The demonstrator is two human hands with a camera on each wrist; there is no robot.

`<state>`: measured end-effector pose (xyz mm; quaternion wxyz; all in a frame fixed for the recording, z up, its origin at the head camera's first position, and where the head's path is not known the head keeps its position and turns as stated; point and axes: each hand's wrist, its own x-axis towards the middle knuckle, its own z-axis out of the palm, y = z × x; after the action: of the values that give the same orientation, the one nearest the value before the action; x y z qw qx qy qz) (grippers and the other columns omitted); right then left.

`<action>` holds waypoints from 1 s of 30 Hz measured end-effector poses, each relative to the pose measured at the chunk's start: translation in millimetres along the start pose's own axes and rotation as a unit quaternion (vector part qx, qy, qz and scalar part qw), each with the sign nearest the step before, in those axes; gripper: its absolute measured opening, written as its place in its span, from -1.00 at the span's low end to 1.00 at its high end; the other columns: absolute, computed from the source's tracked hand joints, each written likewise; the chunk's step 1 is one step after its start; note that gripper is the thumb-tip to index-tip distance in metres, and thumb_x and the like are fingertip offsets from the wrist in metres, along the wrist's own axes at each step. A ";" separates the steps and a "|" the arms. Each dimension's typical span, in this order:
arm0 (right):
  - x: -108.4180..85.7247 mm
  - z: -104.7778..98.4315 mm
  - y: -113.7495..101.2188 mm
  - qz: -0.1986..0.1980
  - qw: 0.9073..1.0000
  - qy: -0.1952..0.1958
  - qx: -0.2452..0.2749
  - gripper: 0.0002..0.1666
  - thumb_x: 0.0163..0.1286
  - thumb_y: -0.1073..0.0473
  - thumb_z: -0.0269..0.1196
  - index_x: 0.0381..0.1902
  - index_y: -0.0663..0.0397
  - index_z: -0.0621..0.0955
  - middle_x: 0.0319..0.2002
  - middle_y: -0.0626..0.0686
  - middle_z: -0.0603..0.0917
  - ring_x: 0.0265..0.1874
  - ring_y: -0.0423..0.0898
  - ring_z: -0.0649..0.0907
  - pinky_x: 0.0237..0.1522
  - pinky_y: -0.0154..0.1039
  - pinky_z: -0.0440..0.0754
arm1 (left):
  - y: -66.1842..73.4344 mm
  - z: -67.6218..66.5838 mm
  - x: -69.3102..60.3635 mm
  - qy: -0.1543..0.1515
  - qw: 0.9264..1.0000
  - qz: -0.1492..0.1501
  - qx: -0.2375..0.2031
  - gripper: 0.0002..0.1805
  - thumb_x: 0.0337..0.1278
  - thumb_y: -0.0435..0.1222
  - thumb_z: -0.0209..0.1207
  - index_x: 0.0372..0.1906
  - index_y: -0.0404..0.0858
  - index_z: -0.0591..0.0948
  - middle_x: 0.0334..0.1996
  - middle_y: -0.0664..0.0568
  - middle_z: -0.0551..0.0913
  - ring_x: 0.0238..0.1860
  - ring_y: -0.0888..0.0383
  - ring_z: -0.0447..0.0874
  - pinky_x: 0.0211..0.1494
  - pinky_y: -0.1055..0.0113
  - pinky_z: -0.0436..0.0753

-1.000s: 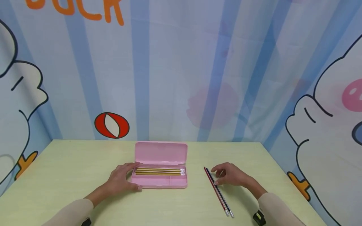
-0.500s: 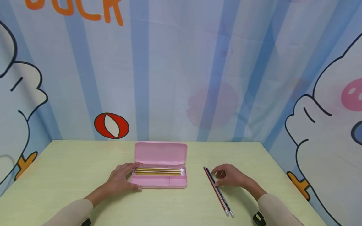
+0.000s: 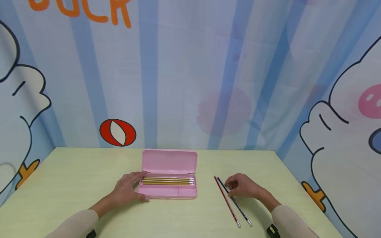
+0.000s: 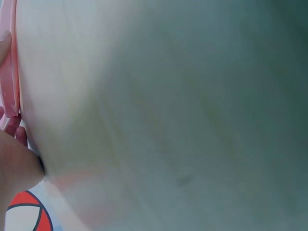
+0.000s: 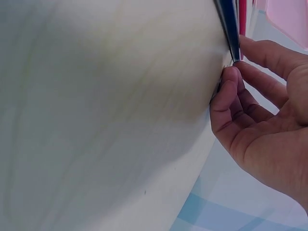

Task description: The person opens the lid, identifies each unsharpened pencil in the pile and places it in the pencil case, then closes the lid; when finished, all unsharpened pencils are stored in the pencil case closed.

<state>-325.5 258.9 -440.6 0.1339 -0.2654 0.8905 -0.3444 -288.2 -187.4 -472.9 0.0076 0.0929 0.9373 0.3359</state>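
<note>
A pink pencil case (image 3: 163,191) lies with its lid (image 3: 169,161) raised, and several gold-coloured pencils (image 3: 166,180) lie side by side in its rear compartment. My left hand (image 3: 126,189) holds the case's left end, thumb at the front and fingers towards the back. To the right lie two pencils on the table, a red one (image 3: 226,200) and a dark blue one (image 3: 240,210), apart at their near ends. My right hand (image 3: 242,186) pinches the dark blue pencil near its far end; in the right wrist view, thumb and fingertips (image 5: 231,72) meet at it.
The pale wooden table (image 3: 89,165) reaches back to a blue striped curtain (image 3: 184,82) printed with cartoon figures. The two front compartments of the pencil case hold nothing.
The dark blue pencil's near end has swung right, away from the red pencil. My right hand has shifted slightly right. The left hand and the case have stayed put.
</note>
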 end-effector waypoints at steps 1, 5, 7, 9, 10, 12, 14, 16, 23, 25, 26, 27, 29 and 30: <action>-0.1 0.3 0.2 -0.001 1.000 0.002 -0.004 -0.68 0.19 0.35 0.41 -0.08 0.33 0.67 -0.28 0.12 0.69 -0.33 -0.22 0.58 -0.33 -0.34 0.58 | -0.3 0.1 -0.2 0.001 1.000 0.000 0.000 0.07 -0.31 0.02 0.59 0.45 -0.14 0.39 0.41 -0.23 0.40 0.32 -0.26 0.30 0.37 -0.38 0.22; -0.3 2.0 -0.2 0.003 1.000 0.012 -0.023 -0.71 0.18 0.40 0.38 -0.10 0.31 0.67 -0.34 0.06 0.67 -0.39 -0.25 0.55 -0.36 -0.35 0.55 | -0.9 0.6 -1.1 0.000 1.000 -0.003 0.001 0.07 -0.31 0.03 0.59 0.45 -0.14 0.39 0.42 -0.23 0.40 0.31 -0.25 0.31 0.36 -0.38 0.24; -0.4 2.5 -1.4 0.005 0.999 0.016 -0.034 -0.72 0.19 0.39 0.37 -0.10 0.31 0.67 -0.38 0.03 0.67 -0.43 -0.26 0.54 -0.38 -0.34 0.53 | -0.6 0.6 -1.3 -0.001 1.000 -0.004 0.001 0.08 -0.31 0.03 0.59 0.45 -0.13 0.39 0.41 -0.23 0.40 0.31 -0.25 0.31 0.35 -0.38 0.24; -0.4 2.9 -3.3 0.009 0.999 0.018 -0.048 -0.72 0.22 0.36 0.37 -0.09 0.31 0.67 -0.41 0.01 0.66 -0.46 -0.25 0.54 -0.39 -0.33 0.51 | -0.2 0.4 -1.5 -0.002 1.000 -0.005 0.000 0.07 -0.31 0.03 0.59 0.45 -0.13 0.39 0.41 -0.22 0.40 0.31 -0.25 0.30 0.36 -0.38 0.24; -0.4 3.0 -4.3 0.010 0.998 0.018 -0.056 -0.71 0.23 0.35 0.37 -0.08 0.32 0.66 -0.43 0.00 0.66 -0.47 -0.25 0.54 -0.39 -0.33 0.51 | 0.1 0.2 -1.3 -0.002 1.000 -0.005 -0.001 0.07 -0.31 0.03 0.59 0.45 -0.13 0.39 0.41 -0.23 0.39 0.31 -0.25 0.30 0.35 -0.38 0.24; -0.3 3.5 -6.8 0.012 0.997 0.020 -0.076 -0.71 0.25 0.33 0.37 -0.07 0.32 0.66 -0.43 -0.01 0.67 -0.47 -0.24 0.55 -0.39 -0.32 0.52 | 0.6 -0.2 -1.1 -0.002 1.000 -0.005 0.000 0.07 -0.31 0.03 0.58 0.46 -0.12 0.39 0.42 -0.23 0.39 0.31 -0.25 0.31 0.35 -0.39 0.25; -0.2 4.3 -9.6 0.013 0.995 0.022 -0.098 -0.72 0.27 0.34 0.36 -0.06 0.32 0.66 -0.41 -0.01 0.68 -0.46 -0.23 0.57 -0.38 -0.32 0.53 | 0.5 -0.4 -1.0 -0.004 1.000 -0.006 0.001 0.07 -0.30 0.03 0.58 0.46 -0.12 0.38 0.42 -0.23 0.39 0.31 -0.26 0.30 0.34 -0.40 0.25; 0.0 5.0 -12.3 0.011 0.993 0.028 -0.117 -0.73 0.27 0.36 0.34 -0.07 0.33 0.66 -0.38 0.01 0.70 -0.45 -0.24 0.58 -0.39 -0.32 0.54 | 0.3 -0.6 -0.8 -0.003 1.000 -0.006 0.001 0.08 -0.30 0.03 0.58 0.46 -0.13 0.38 0.42 -0.23 0.38 0.31 -0.26 0.30 0.34 -0.40 0.25; 2.5 9.0 -17.3 0.002 0.986 0.051 -0.161 -0.80 0.21 0.47 0.26 -0.19 0.32 0.68 -0.43 0.06 0.72 -0.52 -0.26 0.55 -0.46 -0.34 0.50 | -0.4 -1.0 -1.1 -0.005 1.000 -0.008 0.000 0.07 -0.29 0.01 0.58 0.46 -0.14 0.38 0.42 -0.25 0.38 0.32 -0.26 0.29 0.34 -0.39 0.27; 3.1 10.1 -17.2 0.001 0.983 0.056 -0.174 -0.79 0.18 0.50 0.23 -0.23 0.28 0.68 -0.42 0.06 0.71 -0.53 -0.24 0.56 -0.47 -0.33 0.49 | -0.7 -0.6 -0.7 -0.004 1.000 -0.009 0.001 0.07 -0.29 0.01 0.58 0.46 -0.13 0.38 0.42 -0.24 0.39 0.31 -0.26 0.30 0.33 -0.39 0.28; 3.4 10.7 -16.7 0.003 0.982 0.058 -0.180 -0.79 0.16 0.51 0.22 -0.25 0.26 0.68 -0.42 0.06 0.71 -0.52 -0.23 0.56 -0.48 -0.32 0.49 | -0.8 -0.3 -0.5 -0.004 1.000 -0.010 0.001 0.07 -0.29 0.01 0.58 0.46 -0.12 0.38 0.41 -0.23 0.39 0.32 -0.25 0.30 0.33 -0.39 0.29; 3.4 11.1 -16.7 0.007 0.981 0.059 -0.183 -0.78 0.15 0.51 0.21 -0.26 0.24 0.67 -0.41 0.06 0.71 -0.52 -0.22 0.57 -0.48 -0.31 0.49 | -1.0 0.1 -0.1 -0.004 1.000 -0.010 0.002 0.07 -0.29 0.01 0.58 0.46 -0.12 0.38 0.41 -0.22 0.39 0.32 -0.25 0.30 0.33 -0.39 0.28; 3.4 11.4 -16.6 0.014 0.980 0.063 -0.190 -0.79 0.13 0.50 0.21 -0.29 0.22 0.67 -0.42 0.05 0.69 -0.52 -0.21 0.56 -0.48 -0.31 0.49 | -0.6 0.6 0.8 -0.005 1.000 -0.010 0.003 0.07 -0.29 0.02 0.58 0.46 -0.11 0.38 0.42 -0.22 0.39 0.32 -0.26 0.29 0.33 -0.40 0.27; 3.4 11.2 -16.5 0.017 0.979 0.063 -0.193 -0.79 0.12 0.49 0.21 -0.30 0.21 0.66 -0.43 0.04 0.69 -0.53 -0.21 0.55 -0.49 -0.31 0.48 | -0.5 0.8 1.1 -0.005 1.000 -0.010 0.003 0.07 -0.29 0.03 0.58 0.46 -0.10 0.38 0.42 -0.22 0.39 0.33 -0.26 0.29 0.33 -0.41 0.27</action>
<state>-317.3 240.7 -437.6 0.0297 -0.2491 0.9511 -0.1802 -289.3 -187.1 -473.8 0.0159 0.0851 0.9393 0.3321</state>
